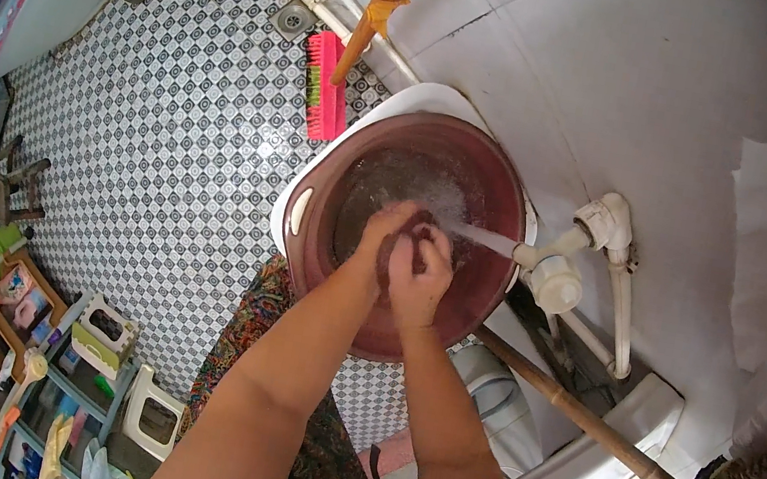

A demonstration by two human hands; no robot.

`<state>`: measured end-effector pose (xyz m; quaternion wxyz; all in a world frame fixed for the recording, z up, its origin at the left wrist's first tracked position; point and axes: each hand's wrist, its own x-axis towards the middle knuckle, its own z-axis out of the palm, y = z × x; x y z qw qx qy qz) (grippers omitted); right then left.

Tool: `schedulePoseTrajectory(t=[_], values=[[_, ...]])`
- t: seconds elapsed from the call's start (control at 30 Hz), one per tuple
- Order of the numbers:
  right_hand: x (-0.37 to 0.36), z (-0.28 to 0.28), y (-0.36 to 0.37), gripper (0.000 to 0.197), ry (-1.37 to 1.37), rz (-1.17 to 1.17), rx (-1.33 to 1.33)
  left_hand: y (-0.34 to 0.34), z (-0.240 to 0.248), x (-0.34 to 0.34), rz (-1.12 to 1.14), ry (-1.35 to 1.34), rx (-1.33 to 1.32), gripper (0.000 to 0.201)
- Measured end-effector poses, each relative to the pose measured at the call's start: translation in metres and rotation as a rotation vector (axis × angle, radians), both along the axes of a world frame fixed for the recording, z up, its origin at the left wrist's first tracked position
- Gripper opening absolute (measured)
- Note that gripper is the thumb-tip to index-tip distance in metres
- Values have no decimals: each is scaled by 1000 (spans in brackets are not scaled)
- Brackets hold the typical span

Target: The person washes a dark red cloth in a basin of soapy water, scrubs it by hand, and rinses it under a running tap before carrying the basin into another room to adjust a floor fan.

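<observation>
The basin stands left of the tap.

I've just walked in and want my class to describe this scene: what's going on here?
A person's left hand and right hand both grip a dark reddish bundle over a large maroon basin. Water runs from a white tap on the right, splashing close to the hands. Exactly what the bundle is can't be made out. A pink brush is on the patterned floor beyond the basin.
</observation>
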<state>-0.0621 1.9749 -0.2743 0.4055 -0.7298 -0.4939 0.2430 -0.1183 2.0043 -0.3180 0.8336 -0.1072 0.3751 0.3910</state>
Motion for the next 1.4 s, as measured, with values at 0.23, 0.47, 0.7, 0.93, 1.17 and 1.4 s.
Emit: schedulePoseTrajectory(t=[0.23,0.47,0.7,0.93,1.17,1.4], values=[[52,-47,27,32,195,-488,-556,25,13,3,-409,482,27,31],[73,-63,19,51,285,-372,-662,26,-25,-28,-469,1043,259,50],[79,-92,-16,56,-262,-181,-806,12,-18,-6,-670,913,283,54],[23,-2,-33,34,623,-143,-439,22,-5,-13,-539,676,-20,58],[-36,63,-34,17,247,213,-335,11,-24,-14,-419,117,-66,47],[-22,21,-22,20,-101,8,-52,-1,-12,5,-253,215,-118,27]])
